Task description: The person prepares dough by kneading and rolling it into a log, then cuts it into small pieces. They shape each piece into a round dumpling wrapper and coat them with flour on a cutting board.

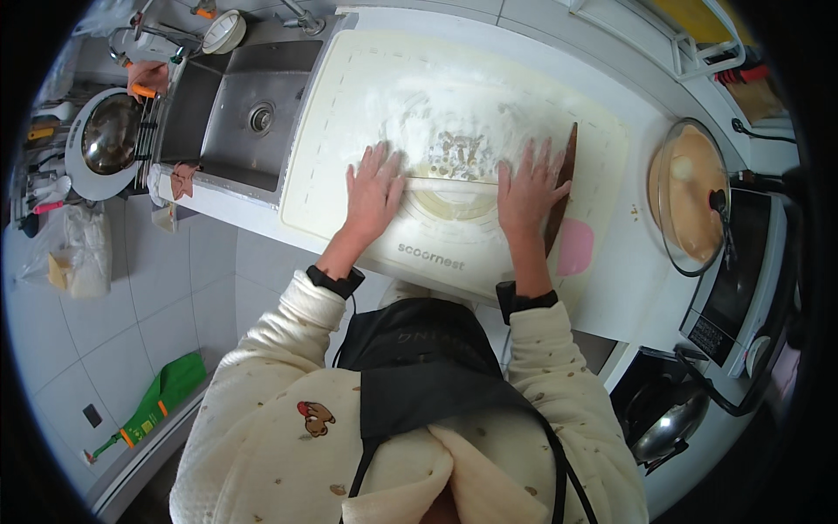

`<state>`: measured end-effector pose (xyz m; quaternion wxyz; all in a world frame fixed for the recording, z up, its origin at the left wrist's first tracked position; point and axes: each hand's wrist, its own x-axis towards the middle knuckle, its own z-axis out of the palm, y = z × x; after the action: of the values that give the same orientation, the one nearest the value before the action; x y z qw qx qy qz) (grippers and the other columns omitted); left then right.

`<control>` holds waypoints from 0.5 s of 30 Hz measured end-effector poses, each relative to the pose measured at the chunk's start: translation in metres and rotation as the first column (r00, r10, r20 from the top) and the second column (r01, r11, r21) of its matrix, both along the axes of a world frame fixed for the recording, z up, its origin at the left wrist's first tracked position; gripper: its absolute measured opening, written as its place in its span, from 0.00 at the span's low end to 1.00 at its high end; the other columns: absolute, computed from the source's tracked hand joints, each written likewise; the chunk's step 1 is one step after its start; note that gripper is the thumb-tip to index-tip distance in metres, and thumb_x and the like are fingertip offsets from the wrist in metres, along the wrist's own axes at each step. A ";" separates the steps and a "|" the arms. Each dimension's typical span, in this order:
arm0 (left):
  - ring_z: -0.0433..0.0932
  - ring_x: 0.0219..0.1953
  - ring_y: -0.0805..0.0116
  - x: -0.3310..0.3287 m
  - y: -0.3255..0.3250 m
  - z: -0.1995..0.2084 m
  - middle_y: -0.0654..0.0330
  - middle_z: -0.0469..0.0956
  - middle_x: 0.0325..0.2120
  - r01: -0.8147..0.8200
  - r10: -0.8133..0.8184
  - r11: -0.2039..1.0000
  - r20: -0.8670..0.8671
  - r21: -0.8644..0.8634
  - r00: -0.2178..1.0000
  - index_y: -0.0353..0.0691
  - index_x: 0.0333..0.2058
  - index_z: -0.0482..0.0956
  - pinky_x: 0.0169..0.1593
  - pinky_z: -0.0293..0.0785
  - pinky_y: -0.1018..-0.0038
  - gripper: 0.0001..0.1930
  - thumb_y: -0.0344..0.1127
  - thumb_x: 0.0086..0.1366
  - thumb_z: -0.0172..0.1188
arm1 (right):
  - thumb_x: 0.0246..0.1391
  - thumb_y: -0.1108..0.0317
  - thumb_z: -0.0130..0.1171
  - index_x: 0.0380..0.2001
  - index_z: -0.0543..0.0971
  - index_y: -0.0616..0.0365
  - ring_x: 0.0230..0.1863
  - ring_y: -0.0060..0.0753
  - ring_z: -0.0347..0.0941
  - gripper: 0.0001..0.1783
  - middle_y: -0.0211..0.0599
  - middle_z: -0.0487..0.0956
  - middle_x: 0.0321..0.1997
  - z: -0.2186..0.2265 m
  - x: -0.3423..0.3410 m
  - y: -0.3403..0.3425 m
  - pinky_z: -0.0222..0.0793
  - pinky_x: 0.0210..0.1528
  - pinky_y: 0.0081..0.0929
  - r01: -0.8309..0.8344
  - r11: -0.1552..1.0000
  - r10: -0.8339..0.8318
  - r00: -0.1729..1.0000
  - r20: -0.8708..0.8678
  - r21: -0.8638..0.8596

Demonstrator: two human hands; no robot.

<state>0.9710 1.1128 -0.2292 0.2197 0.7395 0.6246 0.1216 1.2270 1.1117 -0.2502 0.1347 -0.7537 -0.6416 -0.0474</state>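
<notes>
Now the left hand and right hand lie palm down, fingers slightly apart, at opposite ends of a pale roll on the floured mat; small pieces lie just beyond it.

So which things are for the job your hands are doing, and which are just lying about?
For the job:
- left hand
- right hand
- white roll
- white powder
- mat

Just lying about, it seems:
- glass lid
- white bowl
- microwave
</notes>
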 end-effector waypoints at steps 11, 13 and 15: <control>0.70 0.60 0.51 0.037 0.022 0.055 0.45 0.68 0.61 0.237 0.827 0.562 0.527 -0.793 -0.198 0.34 0.62 0.64 0.65 0.66 0.58 0.31 0.56 0.76 0.38 | 0.61 0.56 0.54 0.58 0.74 0.58 0.69 0.57 0.59 0.26 0.48 0.72 0.64 0.050 -0.053 -0.003 0.43 0.72 0.58 -0.231 0.973 0.215 0.863 -0.458 0.021; 0.70 0.61 0.53 0.054 0.010 0.044 0.46 0.69 0.60 0.354 0.874 0.485 0.460 -0.800 -0.158 0.34 0.62 0.64 0.65 0.67 0.58 0.30 0.55 0.76 0.39 | 0.62 0.53 0.55 0.57 0.74 0.58 0.68 0.56 0.61 0.26 0.49 0.71 0.64 0.052 -0.066 -0.020 0.46 0.70 0.57 -0.244 0.958 0.281 0.692 -0.665 0.150; 0.72 0.60 0.55 0.080 0.000 0.063 0.47 0.71 0.59 0.418 0.891 0.439 0.444 -0.795 -0.091 0.34 0.62 0.65 0.62 0.70 0.60 0.29 0.54 0.76 0.41 | 0.59 0.51 0.58 0.58 0.73 0.57 0.69 0.54 0.60 0.29 0.49 0.69 0.66 0.042 -0.059 -0.032 0.48 0.69 0.55 -0.316 0.945 0.316 0.808 -0.496 0.087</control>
<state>1.0514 1.1127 -0.1660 0.8591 0.0167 0.3869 0.3345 1.1681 1.0795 -0.2086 0.3036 -0.6224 -0.7002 0.1739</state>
